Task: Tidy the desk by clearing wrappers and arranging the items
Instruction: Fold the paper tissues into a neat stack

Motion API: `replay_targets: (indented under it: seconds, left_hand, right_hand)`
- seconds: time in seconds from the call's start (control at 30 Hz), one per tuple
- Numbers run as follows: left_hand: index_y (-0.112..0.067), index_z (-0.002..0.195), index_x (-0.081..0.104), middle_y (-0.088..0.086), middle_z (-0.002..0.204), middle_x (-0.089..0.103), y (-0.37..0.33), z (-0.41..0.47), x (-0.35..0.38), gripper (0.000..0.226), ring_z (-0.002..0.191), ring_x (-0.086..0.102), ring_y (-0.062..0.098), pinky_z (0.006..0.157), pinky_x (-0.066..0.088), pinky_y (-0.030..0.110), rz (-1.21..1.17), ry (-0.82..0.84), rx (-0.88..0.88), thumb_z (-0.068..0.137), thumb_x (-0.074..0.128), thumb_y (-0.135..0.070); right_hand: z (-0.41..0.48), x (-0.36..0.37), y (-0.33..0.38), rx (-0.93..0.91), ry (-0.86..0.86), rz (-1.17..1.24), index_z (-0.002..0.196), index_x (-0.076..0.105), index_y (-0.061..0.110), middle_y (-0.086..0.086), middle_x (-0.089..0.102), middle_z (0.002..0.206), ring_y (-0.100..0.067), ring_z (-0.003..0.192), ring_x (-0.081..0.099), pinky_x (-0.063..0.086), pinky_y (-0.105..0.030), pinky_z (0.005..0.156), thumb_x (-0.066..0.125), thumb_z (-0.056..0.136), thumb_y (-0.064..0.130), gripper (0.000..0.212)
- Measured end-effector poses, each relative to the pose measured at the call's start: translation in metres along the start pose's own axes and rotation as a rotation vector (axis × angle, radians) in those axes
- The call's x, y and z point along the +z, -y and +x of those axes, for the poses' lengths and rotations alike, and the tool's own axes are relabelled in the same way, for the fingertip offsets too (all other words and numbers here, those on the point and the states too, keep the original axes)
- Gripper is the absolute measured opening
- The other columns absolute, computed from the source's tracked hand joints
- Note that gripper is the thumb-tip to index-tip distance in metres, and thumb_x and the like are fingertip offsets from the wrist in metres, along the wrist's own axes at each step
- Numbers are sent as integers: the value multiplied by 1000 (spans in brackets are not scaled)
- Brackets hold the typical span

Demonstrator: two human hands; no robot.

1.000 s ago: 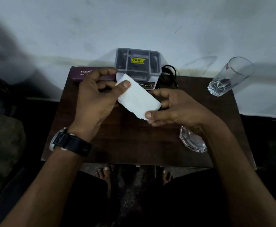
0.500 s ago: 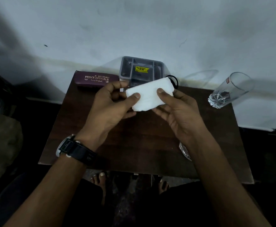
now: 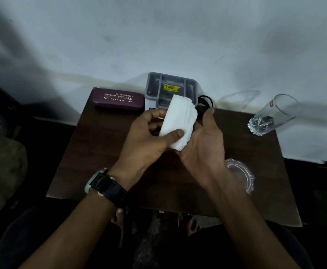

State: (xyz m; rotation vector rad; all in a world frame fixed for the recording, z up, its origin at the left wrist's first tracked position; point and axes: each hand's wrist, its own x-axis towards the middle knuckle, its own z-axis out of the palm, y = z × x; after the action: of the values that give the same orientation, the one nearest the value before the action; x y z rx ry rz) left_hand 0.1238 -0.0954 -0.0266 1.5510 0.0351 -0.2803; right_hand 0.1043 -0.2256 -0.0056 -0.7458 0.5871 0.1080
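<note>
— What were the fingers doing?

— On the left hand (image 3: 145, 140), the thumb pressed onto the face of a folded white paper tissue (image 3: 180, 119) and the fingers (image 3: 155, 114) curled behind it, pinching its lower end. The right hand (image 3: 203, 146) was spread with the palm turned up and the thumb lifted clear. Its fingers were hidden behind the sheet, so I judged it was backing the paper, not gripping it.

— Why hold it that way?

— Probably to fold or flatten it. One hand pinned it and the other gave it a surface.

— Where was the tissue itself?

— In the air above the middle of the dark brown wooden counter (image 3: 100, 152), touching only the hands. Its upper end covered part of a grey plastic compartment organiser (image 3: 155, 84) that stood at the back edge.

— And around that?

— A maroon hard spectacle case (image 3: 118, 99) lay just left of the organiser, against the wall. A black coiled cable (image 3: 205, 100) lay just right of it. A clear drinking glass (image 3: 271, 115) sat at the far right corner, and a clear faceted glass ashtray (image 3: 240, 171) sat by the right forearm, well apart from the glass. Those looked not yet arranged, and clearing the tissue seemed the step in hand.
</note>
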Motion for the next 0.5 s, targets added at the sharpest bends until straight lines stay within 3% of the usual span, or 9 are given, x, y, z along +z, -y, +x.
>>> replay_targets:
  seconds: [0.07,0.17,0.23,0.3,0.37,0.43,0.5]
  left_hand:
    - [-21,126,66,-8,114,78,2,-2,3,58,101,74,0,78,59,15,143,39,66,75,94,-16]
    - [-22,133,60,-10,123,75,5,-3,5,67,112,71,2,92,59,21,194,90,73,75,94,-20]
    - [-23,133,61,-11,121,75,3,-3,6,61,109,72,0,90,59,21,186,79,66,79,91,-25]
    - [-24,130,64,-9,118,76,1,-2,7,45,107,74,5,91,63,32,134,64,14,90,81,-32]
    - [-29,123,69,-6,117,77,-1,-3,5,27,108,75,15,88,65,47,27,75,-68,100,66,-44]
    - [-33,114,72,-4,117,77,-3,-3,4,27,110,75,20,81,66,50,-59,81,-138,106,52,-50]
    - [-29,116,70,-1,117,76,-3,-3,4,25,109,75,21,81,67,49,-19,72,-100,109,50,-41]
  right_hand:
    - [5,-1,-2,-50,-40,-75,123,68,11,-15,77,116,-28,100,78,63,-39,80,34,102,68,70]
    - [10,-1,-6,-132,-108,-298,101,75,19,-6,82,99,-23,91,80,62,-40,84,42,101,66,57]
    - [10,-1,-11,-161,-97,-405,107,75,20,-5,81,104,-23,98,78,60,-45,93,47,101,60,49]
    - [10,-5,-13,-202,-62,-477,122,70,21,-8,78,117,-27,111,74,57,-49,101,51,103,51,41]
    - [8,-7,-11,-243,-16,-517,126,68,19,-9,77,118,-28,112,73,58,-48,100,51,107,37,31]
    - [6,-7,-9,-256,-7,-537,127,66,18,-8,77,118,-28,113,73,58,-46,99,48,109,30,29]
    - [4,-4,-9,-237,-6,-552,128,65,17,-10,76,120,-30,115,72,56,-49,102,46,110,30,30]
